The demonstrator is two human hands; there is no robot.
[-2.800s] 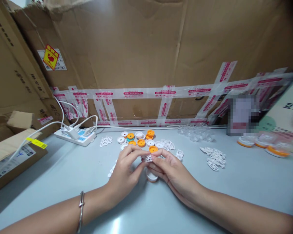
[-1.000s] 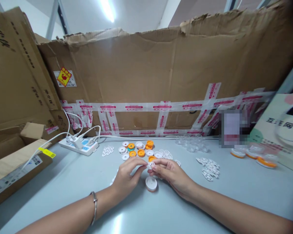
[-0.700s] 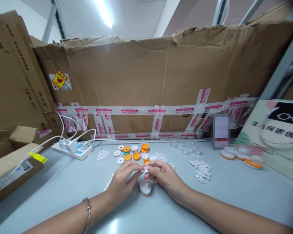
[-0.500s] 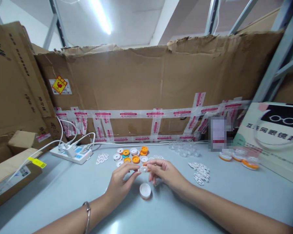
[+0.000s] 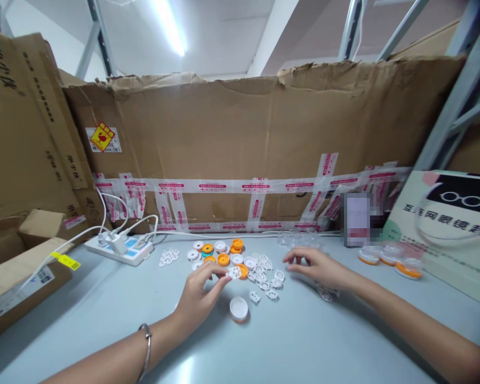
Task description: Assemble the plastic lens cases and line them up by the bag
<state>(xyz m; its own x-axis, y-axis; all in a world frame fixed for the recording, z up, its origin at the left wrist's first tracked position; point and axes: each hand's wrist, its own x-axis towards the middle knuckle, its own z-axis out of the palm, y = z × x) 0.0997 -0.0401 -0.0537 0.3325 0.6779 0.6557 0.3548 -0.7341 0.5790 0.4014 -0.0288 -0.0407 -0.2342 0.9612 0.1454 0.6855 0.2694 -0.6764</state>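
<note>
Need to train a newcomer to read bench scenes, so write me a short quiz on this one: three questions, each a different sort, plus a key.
1. Which hand holds the small white perforated plastic piece?
2. True or false: the white round plastic cup with an orange base stands on the pale blue-grey table, touched by neither hand.
3. As the camera sees it, where is the white rectangular plastic power strip relative to the cluster of orange and white round plastic parts? A. To its right. B. To its left. C. On top of it.

Key:
1. The left hand; the right hand has nothing visible in its grip.
2. True.
3. B.
</note>
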